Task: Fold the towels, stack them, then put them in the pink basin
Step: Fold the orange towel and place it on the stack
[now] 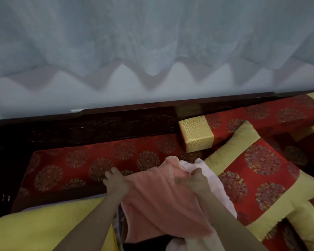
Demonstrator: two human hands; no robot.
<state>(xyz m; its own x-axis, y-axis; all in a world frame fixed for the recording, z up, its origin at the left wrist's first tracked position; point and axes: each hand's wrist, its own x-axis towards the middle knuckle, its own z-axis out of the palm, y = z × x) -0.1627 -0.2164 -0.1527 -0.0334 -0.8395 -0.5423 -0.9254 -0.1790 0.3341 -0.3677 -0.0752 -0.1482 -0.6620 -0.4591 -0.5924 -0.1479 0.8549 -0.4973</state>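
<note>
The pink towel hangs and drapes between the two hands, low over the near edge of the seat cushion, with its lower part falling toward the person's lap. The left hand has curled fingers round the towel's left edge. The right hand pinches the upper right part, though blur hides the exact finger placement. A pale towel lies bunched under and to the right of the pink one, touching it.

By my reading this is the folding step, at its start: the pink towel is lifted but rumpled, nothing is stacked, and the basin is out of view. The next move likely calls for pulling the two held points apart to spread the cloth flat on the cushion, then bringing the edges together evenly.

A gold block sits at the back of the seat, just beyond the towels. A red-and-yellow pillow lies at the right, touching the pale towel. A yellow cloth covers the near left. The dark bench back runs behind, with a white curtain above it.

The pillow and the block crowd the right side, so the open cushion to the left looks like the better folding space. The pale towel underneath could drag along with the pink one.
</note>
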